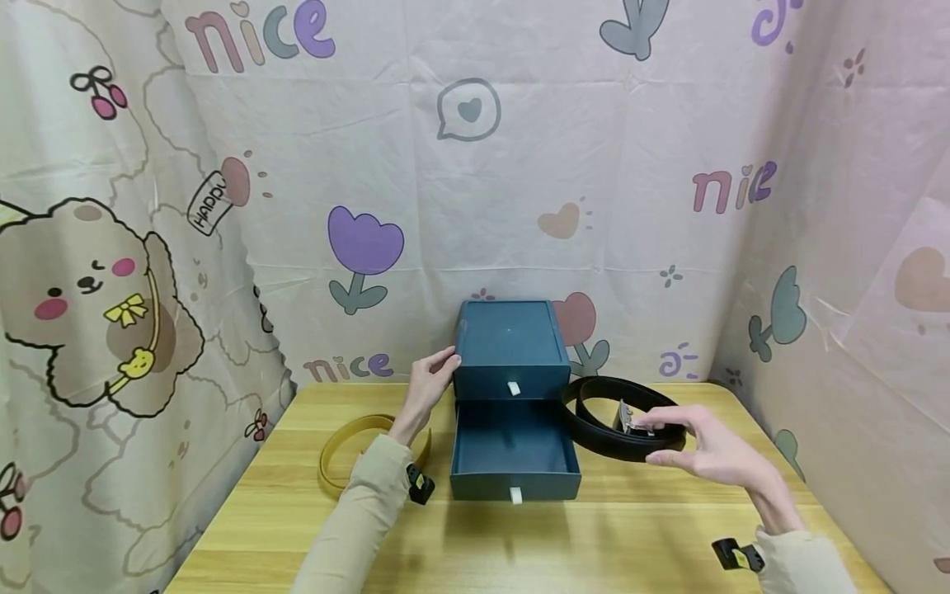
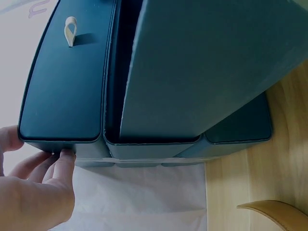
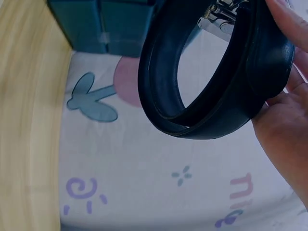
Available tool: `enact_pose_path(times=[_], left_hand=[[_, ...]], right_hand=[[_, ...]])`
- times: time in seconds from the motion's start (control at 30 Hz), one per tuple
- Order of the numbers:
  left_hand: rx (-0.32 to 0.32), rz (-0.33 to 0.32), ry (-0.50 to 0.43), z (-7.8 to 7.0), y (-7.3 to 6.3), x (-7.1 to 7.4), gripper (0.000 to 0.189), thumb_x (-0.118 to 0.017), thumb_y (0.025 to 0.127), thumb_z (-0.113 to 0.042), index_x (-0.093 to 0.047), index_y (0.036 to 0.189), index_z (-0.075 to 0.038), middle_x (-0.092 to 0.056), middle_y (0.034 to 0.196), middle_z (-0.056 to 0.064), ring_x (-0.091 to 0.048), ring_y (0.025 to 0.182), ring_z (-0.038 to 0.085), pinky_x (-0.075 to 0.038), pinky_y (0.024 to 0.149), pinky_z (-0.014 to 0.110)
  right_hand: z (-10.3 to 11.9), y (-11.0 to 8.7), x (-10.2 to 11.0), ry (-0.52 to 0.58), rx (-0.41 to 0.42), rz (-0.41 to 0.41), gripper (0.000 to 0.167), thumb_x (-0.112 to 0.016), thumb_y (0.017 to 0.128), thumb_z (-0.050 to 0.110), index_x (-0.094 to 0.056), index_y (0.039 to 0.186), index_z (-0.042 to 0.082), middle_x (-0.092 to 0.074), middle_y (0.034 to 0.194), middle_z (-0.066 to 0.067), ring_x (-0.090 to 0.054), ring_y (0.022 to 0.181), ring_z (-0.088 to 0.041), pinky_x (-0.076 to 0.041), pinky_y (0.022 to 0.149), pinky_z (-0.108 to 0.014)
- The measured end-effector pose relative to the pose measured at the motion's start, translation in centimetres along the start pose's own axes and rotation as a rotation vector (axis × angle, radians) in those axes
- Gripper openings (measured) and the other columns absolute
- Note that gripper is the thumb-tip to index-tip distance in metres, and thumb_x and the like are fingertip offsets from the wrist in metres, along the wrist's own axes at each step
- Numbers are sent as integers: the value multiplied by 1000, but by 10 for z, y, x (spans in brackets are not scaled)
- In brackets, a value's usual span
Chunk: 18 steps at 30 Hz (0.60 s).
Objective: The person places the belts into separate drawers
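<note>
A dark blue drawer box (image 1: 510,334) stands at the back middle, with a drawer (image 1: 515,485) below the top one pulled out; no item shows inside it. My left hand (image 1: 429,384) rests against the box's upper left side, the fingers (image 2: 65,166) touching that wall. A coiled black belt (image 1: 623,441) with a metal buckle (image 3: 224,19) is held in my right hand (image 1: 716,450), to the right of the drawer. The thumb and fingers grip the coil at its right side. Part of the right fingers is hidden behind the belt.
A coiled yellow-tan belt (image 1: 330,462) lies on the wooden table (image 1: 631,536), left of the box and partly behind the left forearm. A printed cloth (image 1: 475,190) hangs behind and at both sides. White pull loops (image 1: 514,388) stick out from the drawer fronts.
</note>
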State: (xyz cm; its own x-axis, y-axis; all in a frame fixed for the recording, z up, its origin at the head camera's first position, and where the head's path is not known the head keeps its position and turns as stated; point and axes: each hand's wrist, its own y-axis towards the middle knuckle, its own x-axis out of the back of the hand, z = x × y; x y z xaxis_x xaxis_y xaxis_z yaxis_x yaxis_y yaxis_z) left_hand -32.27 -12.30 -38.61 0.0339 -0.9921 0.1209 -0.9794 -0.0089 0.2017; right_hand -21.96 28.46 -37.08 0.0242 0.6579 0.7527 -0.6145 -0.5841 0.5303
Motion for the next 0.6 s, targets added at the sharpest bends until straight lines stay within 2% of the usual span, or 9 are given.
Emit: enact_pose_path(times=[0.6], left_hand=[[6,-19,13,3,1,-1,45,-60,101,-19,-56,142,-1,-58,143,22,-57,132,35,-47,111,48]], right_hand=[[30,19,-17,116,133,77,44,-82,80,4,-69,120,15,-74,113,-1,-65,102,-4,-52,88,-19]])
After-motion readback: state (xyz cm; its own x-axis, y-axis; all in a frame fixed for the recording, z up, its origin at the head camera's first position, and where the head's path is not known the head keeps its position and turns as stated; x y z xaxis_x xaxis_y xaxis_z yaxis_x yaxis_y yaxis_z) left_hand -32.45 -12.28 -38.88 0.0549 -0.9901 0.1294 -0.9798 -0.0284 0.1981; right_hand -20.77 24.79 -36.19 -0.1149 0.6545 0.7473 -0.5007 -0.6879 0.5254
